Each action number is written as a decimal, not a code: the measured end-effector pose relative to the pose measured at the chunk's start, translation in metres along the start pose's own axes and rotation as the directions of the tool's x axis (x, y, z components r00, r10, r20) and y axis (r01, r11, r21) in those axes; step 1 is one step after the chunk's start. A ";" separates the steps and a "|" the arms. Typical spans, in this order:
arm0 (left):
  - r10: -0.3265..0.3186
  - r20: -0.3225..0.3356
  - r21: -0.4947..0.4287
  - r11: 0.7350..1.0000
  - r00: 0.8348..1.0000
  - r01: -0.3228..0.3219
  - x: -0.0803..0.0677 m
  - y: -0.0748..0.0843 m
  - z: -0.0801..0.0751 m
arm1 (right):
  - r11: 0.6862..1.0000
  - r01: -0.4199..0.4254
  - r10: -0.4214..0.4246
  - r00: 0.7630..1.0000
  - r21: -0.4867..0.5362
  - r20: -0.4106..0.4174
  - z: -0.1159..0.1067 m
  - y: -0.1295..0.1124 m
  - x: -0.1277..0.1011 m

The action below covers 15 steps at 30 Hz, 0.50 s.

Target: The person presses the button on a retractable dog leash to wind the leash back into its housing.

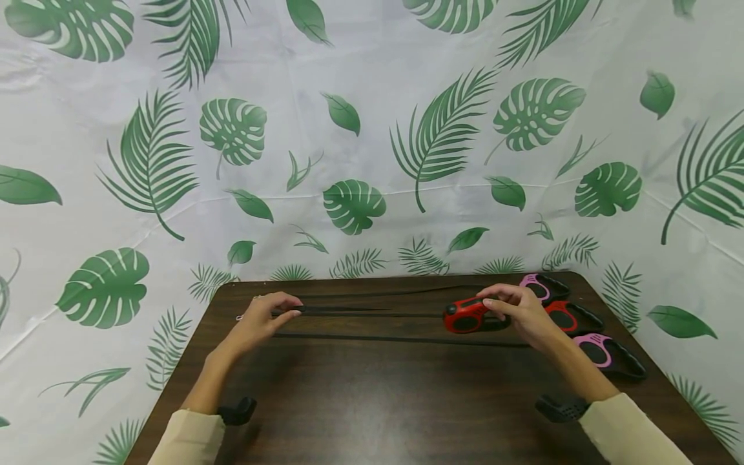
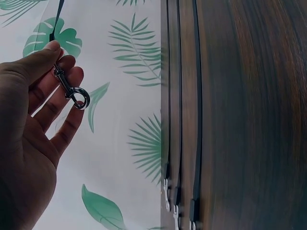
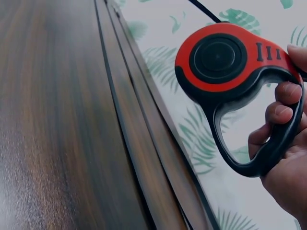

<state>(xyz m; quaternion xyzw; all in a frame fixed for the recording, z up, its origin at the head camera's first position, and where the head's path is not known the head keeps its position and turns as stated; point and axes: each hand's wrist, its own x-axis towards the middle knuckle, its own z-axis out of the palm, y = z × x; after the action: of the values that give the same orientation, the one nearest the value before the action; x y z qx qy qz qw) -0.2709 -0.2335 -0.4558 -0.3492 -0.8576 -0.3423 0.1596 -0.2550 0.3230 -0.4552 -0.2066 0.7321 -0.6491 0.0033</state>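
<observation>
My right hand (image 1: 520,313) grips the black loop handle of a red and black retractable dog leash (image 1: 463,316), held above the table. In the right wrist view its round red casing (image 3: 218,57) shows, with the fingers curled through the handle. A black strap (image 1: 374,315) runs from the casing leftward to my left hand (image 1: 261,321). There, the thumb and fingers pinch the strap's end, just above a metal snap hook (image 2: 72,88). The hook dangles against the other fingers in the left wrist view.
At the right of the brown table (image 1: 372,400) lie a pink leash (image 1: 536,285), a red leash (image 1: 564,318) and another pink leash (image 1: 599,351). Their black straps (image 1: 407,340) stretch leftward, ending in metal clips (image 2: 167,194). A leaf-print cloth (image 1: 372,142) hangs behind.
</observation>
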 end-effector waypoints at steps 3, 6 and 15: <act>0.012 0.008 -0.011 1.000 1.000 -0.012 0.003 0.001 0.002 | 1.000 -0.010 0.010 1.000 0.007 0.005 0.004 -0.001 0.002; 0.040 0.007 -0.014 0.999 0.999 -0.040 0.007 0.003 0.005 | 1.000 -0.013 0.013 1.000 0.009 0.007 0.008 -0.002 0.003; 0.058 -0.003 -0.044 0.997 0.998 -0.058 0.013 0.008 0.015 | 0.999 -0.029 0.029 1.000 0.016 -0.002 0.020 0.000 0.008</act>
<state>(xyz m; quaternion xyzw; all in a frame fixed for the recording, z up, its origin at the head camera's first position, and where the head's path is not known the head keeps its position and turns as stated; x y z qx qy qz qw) -0.2751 -0.2126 -0.4558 -0.3770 -0.8393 -0.3566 0.1622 -0.2569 0.3019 -0.4563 -0.1954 0.7298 -0.6550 0.0135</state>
